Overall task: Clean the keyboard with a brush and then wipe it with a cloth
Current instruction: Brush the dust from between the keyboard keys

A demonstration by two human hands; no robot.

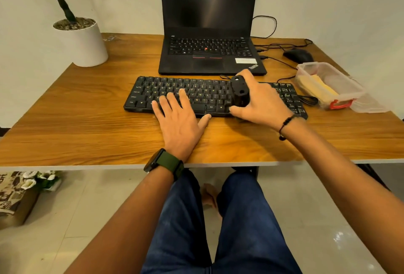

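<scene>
Keyboard (215, 96), black and wired, lies across the middle of the wooden desk (87, 120), just in front of the laptop, and both hands are on it. Nearest the camera, below the desk edge, are the person's legs in blue jeans (218, 230) and a bare foot on the pale tiled floor. A green-strapped smartwatch (164, 163) sits on the left wrist at the desk's front edge. The left hand (180, 118) lies flat with fingers straight and spread, its fingertips pressing on the lower rows of keys left of centre and its thumb along the keyboard's front edge. The right hand (260, 101), with a dark beaded bracelet (285, 125) at the wrist, is curled round a black brush (239, 92) with a chunky body, holding it down on the keys right of centre; the bristles cannot be made out. To the right, near the keyboard's end, stands a clear plastic container (328, 84) with red clips, holding a yellow cloth (314, 87). Behind it rests a black mouse (298, 55) with cables trailing toward the laptop. The black ThinkPad laptop (209, 33) stands open with a dark screen. At the far left corner is a white plant pot (84, 44) with a dark stem.
</scene>
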